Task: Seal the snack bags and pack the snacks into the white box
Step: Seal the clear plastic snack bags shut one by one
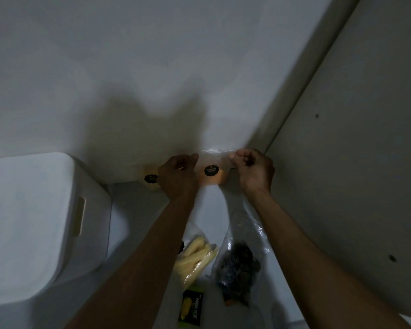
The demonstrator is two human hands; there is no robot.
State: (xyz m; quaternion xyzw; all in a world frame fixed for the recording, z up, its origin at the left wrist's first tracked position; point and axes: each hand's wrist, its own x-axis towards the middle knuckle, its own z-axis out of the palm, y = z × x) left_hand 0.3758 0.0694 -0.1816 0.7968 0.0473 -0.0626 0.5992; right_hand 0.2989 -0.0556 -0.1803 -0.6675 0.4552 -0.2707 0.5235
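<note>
A clear snack bag (212,173) with an orange base and a round black label stands against the back wall. My left hand (178,175) pinches its top edge at the left, and my right hand (253,169) pinches it at the right. A second bag with a black label (150,180) sits just left of my left hand, partly hidden by it. The white box (40,224) with a slot handle stands at the left. Nearer to me lie a bag of pale yellow sticks (196,260) and a bag of dark round snacks (239,265).
A small black and green packet (191,307) lies on the white surface near the front. A white wall rises right behind the bags, and a grey panel (356,162) closes off the right side. The light is dim.
</note>
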